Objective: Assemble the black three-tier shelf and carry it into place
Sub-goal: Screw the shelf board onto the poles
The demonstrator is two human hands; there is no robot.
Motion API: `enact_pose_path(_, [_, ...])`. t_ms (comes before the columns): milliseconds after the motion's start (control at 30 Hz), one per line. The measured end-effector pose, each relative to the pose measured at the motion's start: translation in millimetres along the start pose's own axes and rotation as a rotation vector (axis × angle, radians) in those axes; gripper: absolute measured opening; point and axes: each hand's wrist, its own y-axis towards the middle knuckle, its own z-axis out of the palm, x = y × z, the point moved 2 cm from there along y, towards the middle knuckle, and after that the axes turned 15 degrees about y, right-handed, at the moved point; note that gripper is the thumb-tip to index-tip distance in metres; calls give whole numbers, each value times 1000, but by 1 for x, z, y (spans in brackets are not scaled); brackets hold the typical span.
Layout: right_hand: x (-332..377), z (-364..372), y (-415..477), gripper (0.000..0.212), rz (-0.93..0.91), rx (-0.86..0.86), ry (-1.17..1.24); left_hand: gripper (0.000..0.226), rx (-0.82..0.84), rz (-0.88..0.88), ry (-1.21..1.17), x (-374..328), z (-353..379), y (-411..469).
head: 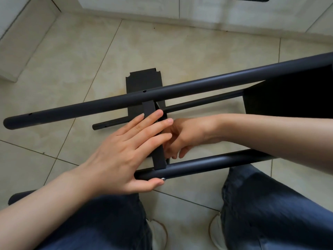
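Half-built black shelf frame (pixel 180 87) lies sideways, running 9 to 2 o'clock. Left hand (pixel 126 152) is pressed flat against its middle panel (pixel 158 157). Right hand (pixel 183 138) is curled behind it, can't tell what it's gripping.

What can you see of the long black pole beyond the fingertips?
The pole is a long round black tube, matt like painted metal, with a rounded left end and two small holes. It slants up to the right, out of frame, over the floor. The edge of a black panel meets it; no hand touches it.
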Motion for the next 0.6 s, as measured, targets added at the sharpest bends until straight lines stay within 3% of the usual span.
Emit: enact_pose_path(600, [-10, 5, 6, 12, 89, 164, 155, 75, 29, 24, -24, -4, 0, -3])
